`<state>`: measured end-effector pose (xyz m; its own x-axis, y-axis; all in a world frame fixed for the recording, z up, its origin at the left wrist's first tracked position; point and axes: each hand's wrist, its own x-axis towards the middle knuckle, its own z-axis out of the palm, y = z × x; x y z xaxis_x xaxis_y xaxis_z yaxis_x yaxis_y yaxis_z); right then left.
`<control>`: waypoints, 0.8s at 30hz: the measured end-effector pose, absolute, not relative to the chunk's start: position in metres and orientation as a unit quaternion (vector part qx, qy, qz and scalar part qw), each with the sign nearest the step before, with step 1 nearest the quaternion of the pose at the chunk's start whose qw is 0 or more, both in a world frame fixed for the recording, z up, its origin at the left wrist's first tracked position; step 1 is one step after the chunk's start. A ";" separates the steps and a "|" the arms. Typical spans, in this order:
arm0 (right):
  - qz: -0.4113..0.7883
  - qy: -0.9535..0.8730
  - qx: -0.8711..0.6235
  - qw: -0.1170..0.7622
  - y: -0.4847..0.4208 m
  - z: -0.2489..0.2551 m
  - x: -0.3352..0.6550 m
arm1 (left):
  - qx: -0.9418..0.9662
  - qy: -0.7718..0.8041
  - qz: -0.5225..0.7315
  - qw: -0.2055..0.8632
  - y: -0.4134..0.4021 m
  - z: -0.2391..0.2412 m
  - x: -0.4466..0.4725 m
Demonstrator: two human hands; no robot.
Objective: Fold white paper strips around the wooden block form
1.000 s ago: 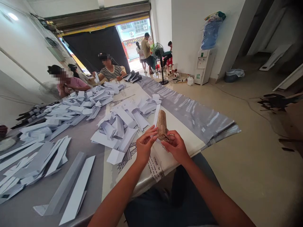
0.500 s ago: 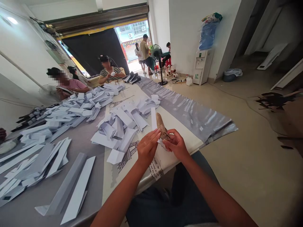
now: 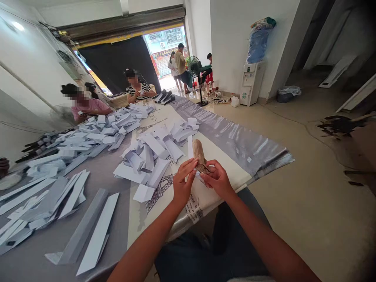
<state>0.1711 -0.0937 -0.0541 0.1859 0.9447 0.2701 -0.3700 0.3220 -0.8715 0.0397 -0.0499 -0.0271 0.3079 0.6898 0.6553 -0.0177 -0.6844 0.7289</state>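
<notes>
A short, thick piece of wood, like a length of round stick, points away from me over the near edge of the table. Its end towards me looks darker and rough. My left hand has its fingertips closed against the wood's left side. On the other side, my right hand pinches at the dark near end with thumb and fingers. Whether a small thing is also between the fingertips I cannot tell. Just left of the wood a narrow white strip shows, its lower part hidden by my left hand.
Folded white paper pieces lie heaped on the cloth-covered table, with long strips at left. Two people work across the table. A standing fan and a water dispenser are beyond.
The wood has turned slightly between my hands and now stands a little straighter. My left fingers have parted a little at the thumb. Across the table, both people's hands have shifted.
</notes>
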 end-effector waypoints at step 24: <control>0.332 -0.422 -0.429 0.726 -0.093 -0.060 0.166 | 0.661 0.245 0.577 0.412 -0.053 -0.032 0.045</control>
